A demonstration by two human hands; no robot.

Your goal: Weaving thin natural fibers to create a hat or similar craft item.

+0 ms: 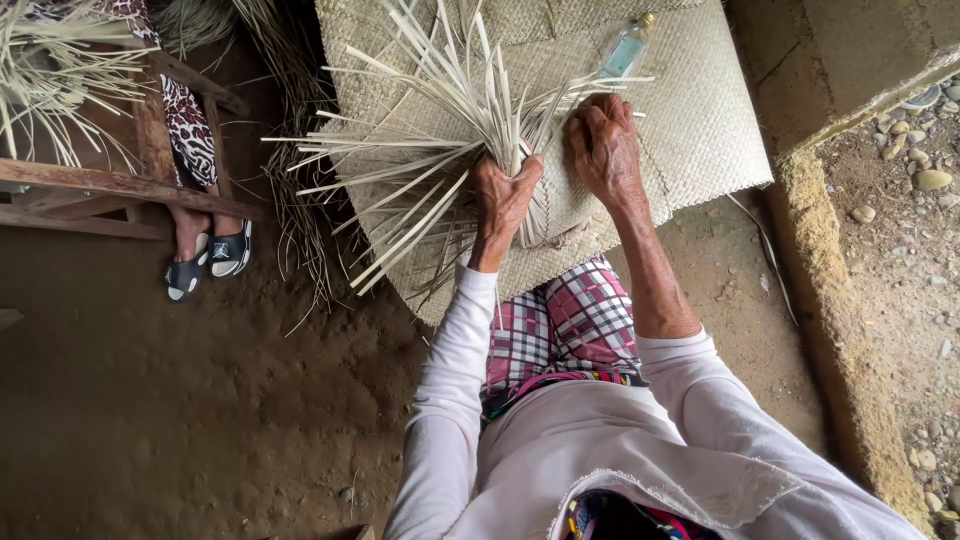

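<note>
A pale woven mat (690, 120) lies on the dirt floor in front of me. A fan of loose dried leaf strips (430, 150) spreads out from its near left edge. My left hand (503, 195) is closed around the gathered base of those strips. Just to the right, my right hand (603, 145) presses down on the mat, its fingers pinching a strip that runs off to the right. Both sleeves are pale pink, and a checked pink skirt (570, 320) shows below.
A small clear bottle (627, 47) lies on the mat at the top. Another person's feet in dark sandals (208, 262) stand at the left beside a wooden bench (110, 185) with more strips. A concrete ledge (830, 320) and gravel lie to the right.
</note>
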